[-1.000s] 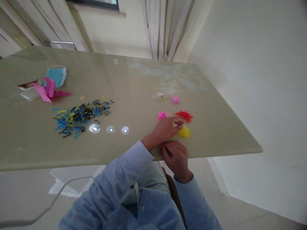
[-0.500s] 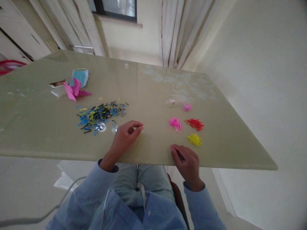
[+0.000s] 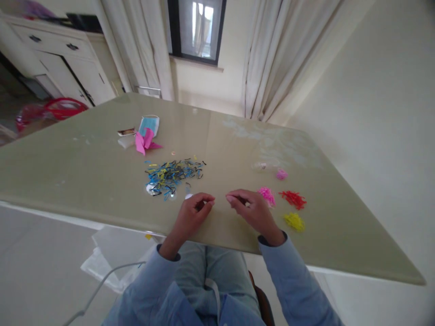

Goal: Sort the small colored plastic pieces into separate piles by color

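Head view: the left hand (image 3: 190,217) and the right hand (image 3: 256,210) are raised over the near side of the table (image 3: 84,181), fingertips facing each other with a narrow gap between. On each, thumb and forefinger are drawn close together in a small pinch; whether a thin band sits in either pinch, I cannot tell. The mixed pile (image 3: 173,172) lies beyond the left hand and off to its left, so that hand is clearly the nearer one. Its long axis runs mostly from side to side, the right end reaching slightly farther from the body, and one loose black loop (image 3: 188,184) lies off its near right edge. The pink pile (image 3: 267,196) is just beside the right hand, on its outer side, with the red pile (image 3: 294,199) farther right and the yellow pile (image 3: 295,222) nearer the body than the red

The mixed pile is a loose, flat scatter of thin, bendy, rubbery-looking loops in black, blue and yellow, many squeezed into narrow slivers. The three single-colour piles are tighter tangles. Beyond them sit a rounded pink bundle (image 3: 282,174) and a clear, glossy wrapper (image 3: 261,166). Far left, a folded paper shape (image 3: 144,141), crisp and bright pink, rests against a soft blue mask (image 3: 149,124). The tabletop is smooth and shiny, olive-toned, with pale patterning toward the far right
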Demonstrator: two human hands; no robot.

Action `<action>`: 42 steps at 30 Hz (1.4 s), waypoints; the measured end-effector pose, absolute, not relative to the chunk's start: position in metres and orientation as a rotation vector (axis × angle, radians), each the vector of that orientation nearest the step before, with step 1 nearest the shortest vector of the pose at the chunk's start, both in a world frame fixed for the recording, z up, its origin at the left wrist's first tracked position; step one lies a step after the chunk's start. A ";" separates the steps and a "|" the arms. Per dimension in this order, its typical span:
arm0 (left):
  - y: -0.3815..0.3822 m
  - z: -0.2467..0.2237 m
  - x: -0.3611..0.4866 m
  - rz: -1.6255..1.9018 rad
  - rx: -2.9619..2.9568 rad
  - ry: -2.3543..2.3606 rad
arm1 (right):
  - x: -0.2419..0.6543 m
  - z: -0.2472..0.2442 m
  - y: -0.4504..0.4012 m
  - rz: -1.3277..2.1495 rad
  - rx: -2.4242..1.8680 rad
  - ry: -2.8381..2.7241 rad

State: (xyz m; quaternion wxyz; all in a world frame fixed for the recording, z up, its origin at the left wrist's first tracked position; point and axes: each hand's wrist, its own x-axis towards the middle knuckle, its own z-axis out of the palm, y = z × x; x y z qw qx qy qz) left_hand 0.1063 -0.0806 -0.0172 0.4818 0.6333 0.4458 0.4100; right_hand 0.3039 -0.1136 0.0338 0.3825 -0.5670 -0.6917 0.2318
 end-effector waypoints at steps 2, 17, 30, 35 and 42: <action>-0.081 -0.018 0.106 1.018 1.534 1.068 | 0.294 0.038 -0.085 0.688 -1.380 -1.794; -0.079 -0.018 0.107 1.075 1.330 1.000 | 0.230 0.018 0.090 0.319 -1.745 -2.211; -0.080 -0.015 0.107 1.103 1.382 0.988 | 0.221 0.024 0.078 0.372 -1.662 -2.202; -0.080 -0.017 0.106 1.096 1.369 0.978 | 0.230 0.027 0.040 0.608 -1.521 -2.034; -0.080 -0.023 0.105 1.083 1.362 0.964 | 0.244 0.056 -0.038 1.428 -1.041 -1.206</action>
